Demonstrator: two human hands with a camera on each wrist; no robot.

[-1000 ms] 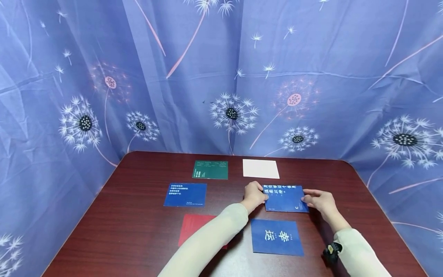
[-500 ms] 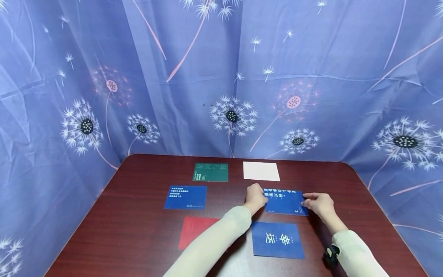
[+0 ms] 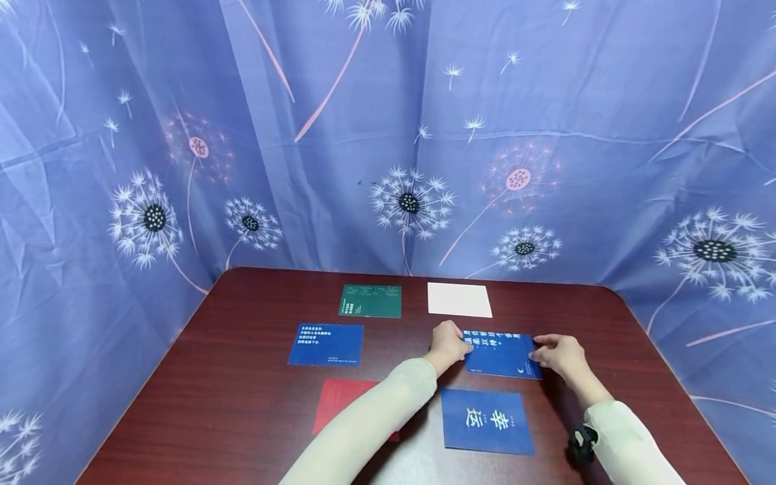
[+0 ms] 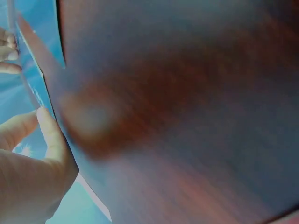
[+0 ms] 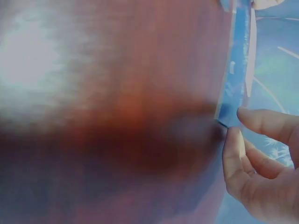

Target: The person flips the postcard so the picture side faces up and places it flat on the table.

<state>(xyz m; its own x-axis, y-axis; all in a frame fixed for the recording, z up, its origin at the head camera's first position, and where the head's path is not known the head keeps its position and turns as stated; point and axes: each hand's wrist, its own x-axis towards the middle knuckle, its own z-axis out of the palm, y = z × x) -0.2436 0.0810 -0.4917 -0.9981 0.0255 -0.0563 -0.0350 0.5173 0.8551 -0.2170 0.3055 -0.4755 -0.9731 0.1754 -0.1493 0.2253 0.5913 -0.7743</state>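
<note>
A blue card with white lettering and a small moon [image 3: 503, 360] lies between my two hands at the right of the table in the head view. My left hand [image 3: 447, 346] pinches its left edge, thumb over the face. At the right edge, my right hand [image 3: 560, 356] has its thumb on the card and fingers at the side. In the right wrist view the right thumb and forefinger [image 5: 233, 135] meet at the card's corner. The left wrist view shows the left fingertips [image 4: 43, 114] at the card's edge.
On the dark red table [image 3: 212, 391] lie another blue card with large characters [image 3: 487, 421], a white card [image 3: 459, 299], a green card [image 3: 370, 301], a blue text card [image 3: 326, 345] and a red card [image 3: 339, 401], partly covered by the left sleeve. A dandelion curtain [image 3: 327, 182] stands behind.
The blue card between my hands has come down slightly towards the near side, both hands staying at its edges. The head view has shifted a little. The other cards lie as before.
</note>
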